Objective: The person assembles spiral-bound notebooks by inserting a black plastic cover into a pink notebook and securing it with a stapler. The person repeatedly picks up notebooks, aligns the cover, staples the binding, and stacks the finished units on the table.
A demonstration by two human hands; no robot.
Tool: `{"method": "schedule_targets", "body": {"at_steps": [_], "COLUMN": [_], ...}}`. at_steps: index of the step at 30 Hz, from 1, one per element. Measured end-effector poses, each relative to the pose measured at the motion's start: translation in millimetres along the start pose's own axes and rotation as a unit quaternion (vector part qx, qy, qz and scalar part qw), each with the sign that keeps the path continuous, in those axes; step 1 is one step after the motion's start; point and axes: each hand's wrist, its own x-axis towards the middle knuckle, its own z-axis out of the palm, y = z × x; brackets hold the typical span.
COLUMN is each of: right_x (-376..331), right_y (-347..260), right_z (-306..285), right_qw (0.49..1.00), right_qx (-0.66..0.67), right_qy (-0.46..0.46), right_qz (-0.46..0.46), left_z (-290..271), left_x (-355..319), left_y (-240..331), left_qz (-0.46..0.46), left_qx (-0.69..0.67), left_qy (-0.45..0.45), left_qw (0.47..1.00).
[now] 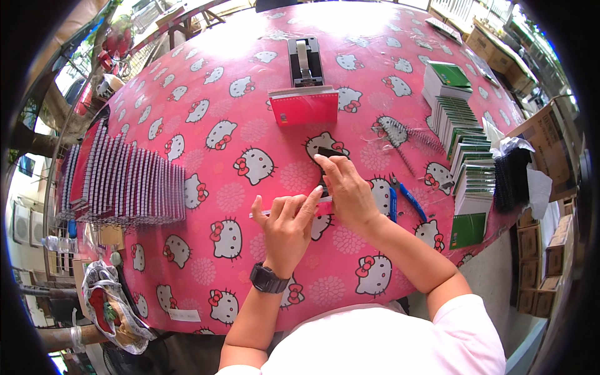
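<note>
I see the left hand (pixel 285 219), fingers spread, on the pad (pixel 325 205) and the right hand (pixel 345 187), fingers bent, at a dark tool (pixel 332 152), both grips unclear; a light hold could skew the pad.

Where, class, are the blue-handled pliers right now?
In the head view, the blue-handled pliers lie on the pink tablecloth, between the right hand and the green notebooks on the right.

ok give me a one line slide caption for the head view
A person's left hand and right hand at a thin pink booklet, with blue-handled pliers and green notebooks to the right.
</note>
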Motion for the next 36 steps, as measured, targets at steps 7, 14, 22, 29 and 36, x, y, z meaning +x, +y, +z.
{"method": "schedule_targets", "body": {"at_steps": [7, 14, 22, 29, 36], "right_x": [14.5, 17.0, 17.1, 13.8, 17.6], "right_y": [27.0, 22.6, 25.1, 26.6, 15.9], "right_z": [-48.4, -60.1, -60.8, -61.5, -72.0], "right_qw": [0.934, 0.933, 0.939, 0.908, 0.932], "right_qx": [0.295, 0.27, 0.269, 0.289, 0.239], "right_qy": [-0.187, -0.231, -0.214, -0.302, -0.272], "right_qz": [0.072, 0.047, 0.018, 0.042, 0.019], "left_z": [-1.3, -1.4, 1.8, -0.5, -13.3], "left_x": [0.1, 0.9, -1.9, 0.2, 10.0], "left_y": [-1.9, -0.7, -0.4, 0.6, 14.6], "left_qz": [-0.014, -0.02, -0.032, -0.035, -0.05], "left_qx": [-0.026, -0.026, -0.034, -0.031, -0.036], "left_qy": [0.004, 0.007, 0.015, 0.01, -0.018], "left_qw": [1.0, 0.999, 0.999, 0.999, 0.998]}}
